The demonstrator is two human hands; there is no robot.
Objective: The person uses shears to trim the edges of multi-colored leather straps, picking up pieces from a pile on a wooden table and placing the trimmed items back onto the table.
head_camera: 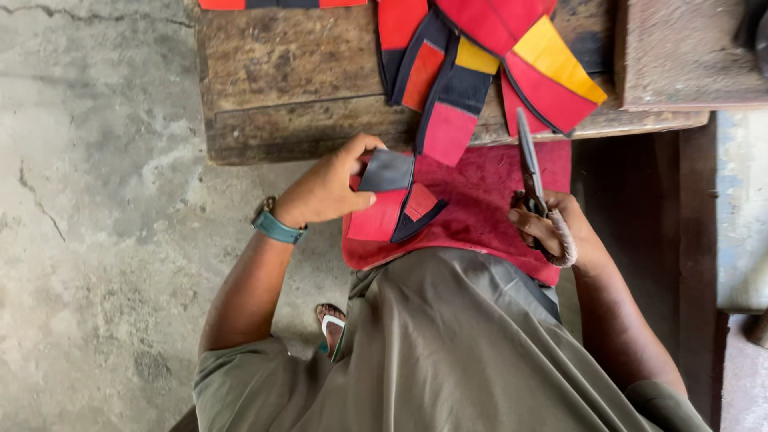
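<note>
I see the left hand pinching a patchwork piece, red and dark panels with dark edging. Thumb and fingertips clamp its upper left corner; the rest of the piece hangs right of and below the fingers, over the red cloth on the lap. It sits just off the near edge of the wooden bench, not touching it as far as I can tell. Right hand is closed through the handles of the scissors; the blades look together, tips pointing at the bench's near edge. Scissors and piece are apart. More red, yellow and dark pieces lie on the bench, overhanging its near edge.
</note>
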